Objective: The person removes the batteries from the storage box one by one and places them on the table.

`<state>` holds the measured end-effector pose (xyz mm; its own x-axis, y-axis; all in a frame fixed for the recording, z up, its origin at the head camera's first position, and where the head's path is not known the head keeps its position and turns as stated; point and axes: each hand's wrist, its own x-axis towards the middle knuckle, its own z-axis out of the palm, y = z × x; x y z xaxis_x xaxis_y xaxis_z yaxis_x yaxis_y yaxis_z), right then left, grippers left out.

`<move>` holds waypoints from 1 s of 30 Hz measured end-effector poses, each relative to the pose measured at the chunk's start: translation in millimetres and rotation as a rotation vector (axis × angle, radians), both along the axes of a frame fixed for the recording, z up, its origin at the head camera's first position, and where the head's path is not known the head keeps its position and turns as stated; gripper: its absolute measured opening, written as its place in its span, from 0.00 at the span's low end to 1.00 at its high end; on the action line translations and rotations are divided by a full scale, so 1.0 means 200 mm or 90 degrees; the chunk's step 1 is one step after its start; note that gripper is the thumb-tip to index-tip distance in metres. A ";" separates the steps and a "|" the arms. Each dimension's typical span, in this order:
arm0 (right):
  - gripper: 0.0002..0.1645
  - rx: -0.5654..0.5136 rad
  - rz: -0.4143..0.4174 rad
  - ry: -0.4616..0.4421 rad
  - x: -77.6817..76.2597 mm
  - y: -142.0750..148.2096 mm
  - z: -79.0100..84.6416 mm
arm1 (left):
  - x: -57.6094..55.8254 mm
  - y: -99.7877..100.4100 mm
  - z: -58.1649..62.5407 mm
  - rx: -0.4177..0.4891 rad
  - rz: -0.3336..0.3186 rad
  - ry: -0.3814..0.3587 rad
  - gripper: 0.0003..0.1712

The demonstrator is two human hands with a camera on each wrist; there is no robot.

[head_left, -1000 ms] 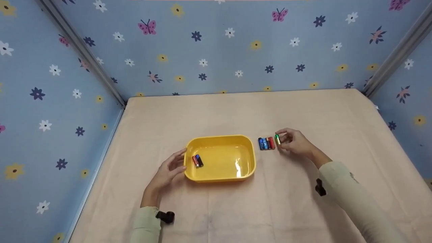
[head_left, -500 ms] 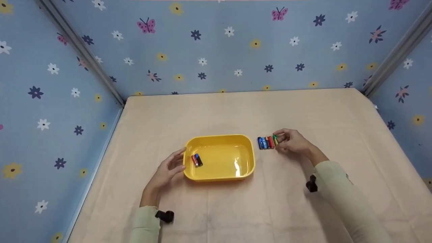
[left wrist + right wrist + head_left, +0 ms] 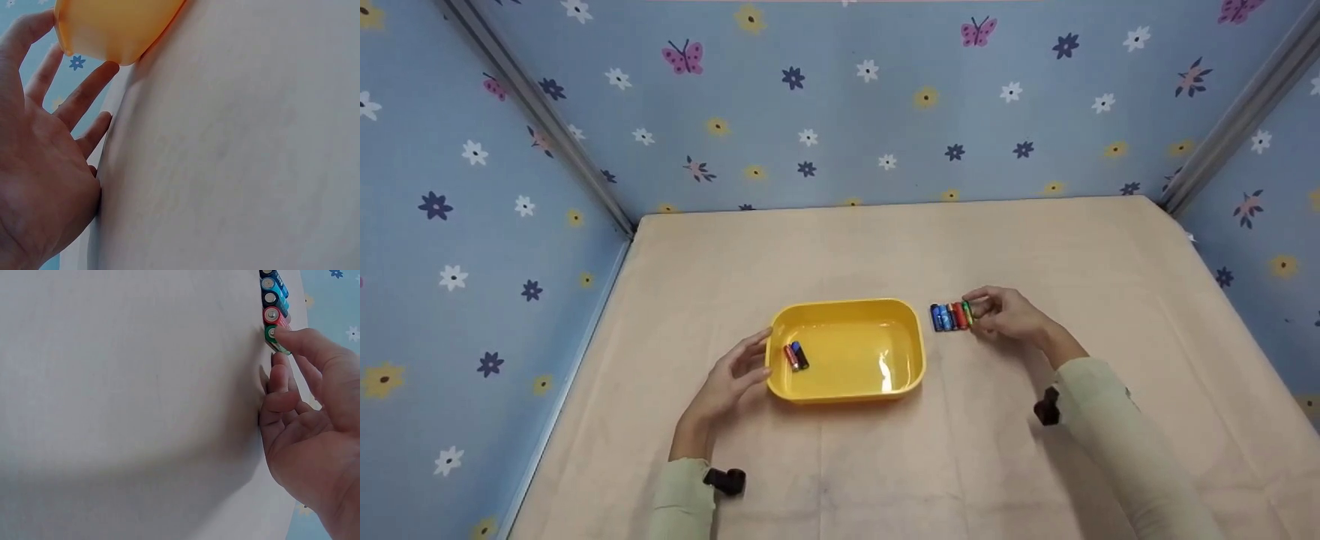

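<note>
My right hand (image 3: 1006, 313) pinches a green battery (image 3: 968, 313) standing at the right end of a row of batteries. In the right wrist view the thumb lies on the end of that green battery (image 3: 271, 333), against a red battery (image 3: 273, 314). Blue and dark batteries (image 3: 941, 318) make up the rest of the row. My left hand (image 3: 732, 379) touches the left wall of a yellow tray (image 3: 847, 400) with extended fingers; the left wrist view shows fingertips at the tray's side (image 3: 112, 48). Inside the tray, a red battery (image 3: 792, 358) and a dark blue-ended battery (image 3: 801, 355) lie side by side.
A beige cloth (image 3: 885, 465) covers the table. Blue patterned walls (image 3: 840, 112) enclose it at the back and both sides, with metal posts (image 3: 544, 120) at the corners. Small black devices (image 3: 725, 481) sit at both wrists.
My right hand has moved left with the green battery, closing the gap to the red battery in the row. The left hand stays at the tray.
</note>
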<state>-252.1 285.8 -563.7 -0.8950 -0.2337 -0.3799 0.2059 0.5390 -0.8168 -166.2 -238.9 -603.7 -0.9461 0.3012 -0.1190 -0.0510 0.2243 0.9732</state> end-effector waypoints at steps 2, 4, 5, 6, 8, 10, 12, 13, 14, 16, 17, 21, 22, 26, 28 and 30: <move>0.39 0.003 0.000 0.001 0.00 0.00 0.00 | 0.00 0.00 0.00 0.007 -0.005 0.007 0.41; 0.39 0.008 0.001 0.002 -0.01 0.00 -0.01 | 0.00 -0.01 0.00 0.014 -0.007 0.009 0.41; 0.40 0.009 0.002 -0.002 -0.01 0.00 -0.01 | 0.00 -0.01 0.00 0.012 -0.006 0.008 0.41; 0.41 0.009 0.003 -0.004 -0.01 0.00 -0.01 | 0.00 -0.01 0.00 0.008 -0.003 0.004 0.41; 0.42 0.010 0.009 -0.005 -0.01 0.01 -0.01 | 0.00 -0.01 0.00 0.002 -0.001 0.005 0.41; 0.43 0.011 0.017 -0.004 -0.01 0.02 0.00 | -0.01 0.00 0.00 0.001 0.004 -0.001 0.41; 0.44 0.012 0.023 -0.004 -0.01 0.02 0.01 | 0.00 0.00 0.00 0.000 0.005 -0.006 0.41; 0.44 0.015 0.026 -0.004 -0.02 0.02 0.02 | 0.00 0.00 0.00 0.001 0.006 -0.008 0.41; 0.44 0.019 0.030 -0.004 -0.02 0.03 0.03 | 0.00 0.00 0.01 0.000 0.004 -0.005 0.41; 0.44 0.026 0.039 0.000 -0.02 0.03 0.06 | 0.00 0.00 0.01 0.000 0.004 -0.007 0.41; 0.44 0.032 0.043 0.004 -0.03 0.04 0.08 | 0.00 0.00 0.01 0.001 0.002 -0.006 0.41; 0.43 0.023 0.048 0.037 -0.05 0.06 0.16 | 0.00 0.00 0.00 0.004 0.001 -0.002 0.41; 0.43 0.018 0.048 0.046 -0.05 0.06 0.17 | 0.00 -0.01 0.00 0.004 -0.002 0.001 0.41; 0.41 0.011 0.043 0.065 -0.08 0.04 0.21 | 0.00 -0.01 0.00 0.005 -0.005 0.009 0.41; 0.41 0.018 0.047 0.071 -0.08 0.02 0.22 | 0.00 -0.01 0.00 0.002 -0.010 0.016 0.41; 0.40 0.026 0.054 0.084 -0.09 -0.01 0.22 | 0.00 -0.01 0.00 0.002 -0.008 0.014 0.41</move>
<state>-269.6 283.4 -520.3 -0.9154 -0.2977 -0.2710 0.0504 0.5832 -0.8108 -166.0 -240.4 -602.8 -0.9448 0.3129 -0.0969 -0.0263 0.2224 0.9746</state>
